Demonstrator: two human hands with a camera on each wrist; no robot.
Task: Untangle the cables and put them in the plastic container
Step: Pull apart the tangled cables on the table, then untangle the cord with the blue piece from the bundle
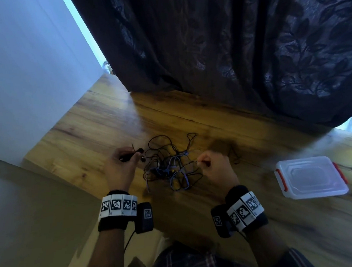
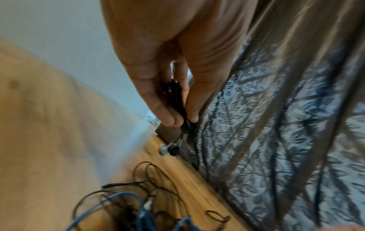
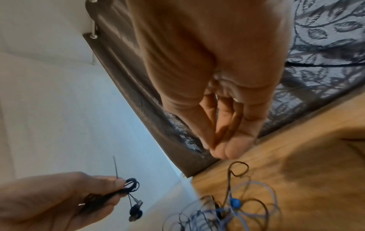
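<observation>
The plastic container [image 1: 311, 178] stands on the wooden table [image 1: 98, 126], at the right side and well apart from both hands. It is transparent white with red clips on its two short sides. The lid is on it, and no cable is visible inside through the cloudy plastic.

The tangled cables [image 1: 169, 167] lie on the table between the two hands. The heap is a mix of thin black wires and blue ones; black loops spread out from it toward the curtain [image 1: 237, 44]. In the left wrist view the blue wires [image 2: 142, 214] are at the bottom, below the hand.

The left hand [image 1: 121, 169] is raised just beside the left edge of the heap. Its thumb and fingers [image 2: 158, 100] pinch a folded bundle of black earphone cable [image 2: 175, 95], already apart from the heap. Two earbuds [image 3: 135, 209] hang down from this bundle on short wires, and one thin end of wire stands up above the fingers.

The right hand [image 1: 215, 168] is just beside the right edge of the heap. Its fingers are curled inward with the fingertips [image 3: 227, 150] close together, above a black loop of cable. Whether a wire is between the fingertips, the pictures do not show clearly, because the views are blurred there.

Both wrists carry black bands with white square markers [image 1: 118, 205].
</observation>
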